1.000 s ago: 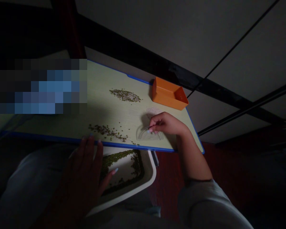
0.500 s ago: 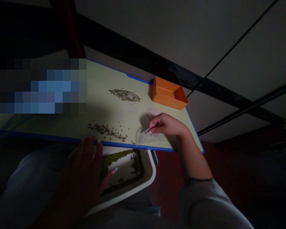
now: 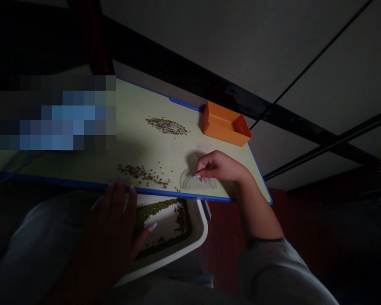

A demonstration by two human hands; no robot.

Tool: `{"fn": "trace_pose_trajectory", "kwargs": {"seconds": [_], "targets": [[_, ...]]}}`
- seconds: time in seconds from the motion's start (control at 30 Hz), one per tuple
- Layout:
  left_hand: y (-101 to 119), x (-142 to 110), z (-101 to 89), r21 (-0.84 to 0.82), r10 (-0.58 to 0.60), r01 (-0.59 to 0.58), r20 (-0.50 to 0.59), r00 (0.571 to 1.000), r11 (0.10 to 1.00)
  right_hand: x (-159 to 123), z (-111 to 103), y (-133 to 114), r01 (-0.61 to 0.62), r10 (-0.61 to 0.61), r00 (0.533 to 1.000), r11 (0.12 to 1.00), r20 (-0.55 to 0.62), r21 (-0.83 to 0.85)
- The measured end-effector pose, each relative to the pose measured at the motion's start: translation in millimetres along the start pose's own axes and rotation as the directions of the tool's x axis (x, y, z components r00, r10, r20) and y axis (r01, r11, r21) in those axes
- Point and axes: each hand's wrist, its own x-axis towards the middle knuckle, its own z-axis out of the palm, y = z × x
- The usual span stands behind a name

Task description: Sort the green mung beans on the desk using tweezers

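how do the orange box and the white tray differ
The orange box stands on the table by its far edge; the white tray sits below the near edge, under the left hand. The tray holds green beans; the box shows none. Both are open-topped.

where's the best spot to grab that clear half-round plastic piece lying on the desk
Probably the straight top edge, coming from above and the right, as the right hand does now. The clear protractor lies flat on the desk, its curved side close to the near rim, so fingertips get the most purchase along the straight side.
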Motion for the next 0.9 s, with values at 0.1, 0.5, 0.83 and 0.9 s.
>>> {"fn": "trace_pose_trajectory", "kwargs": {"seconds": [0.1,0.5,0.83,0.9], "targets": [[1.5,1.2,-0.9,-0.003,-0.014,0.014,0.001,1.000,1.000,1.0,0.1,0.4,-0.016,0.016,1.000,1.000,-0.014,0.001],[0.0,0.4,1.5,0.010,0.004,-0.004,-0.005,1.000,1.000,5.9,8.4,-2.6,0.031,-0.034,0.999,0.996,-0.039,-0.082],[1.3,1.4,-0.5,-0.001,-0.007,0.007,0.002,1.000,1.000,4.6,5.4,-2.3,-0.026,0.021,0.998,0.997,-0.065,-0.072],[1.4,1.9,-0.9,-0.006,-0.009,0.009,0.005,1.000,1.000,4.9,4.5,-0.9,-0.041,0.034,0.996,0.996,-0.082,-0.077]]}}
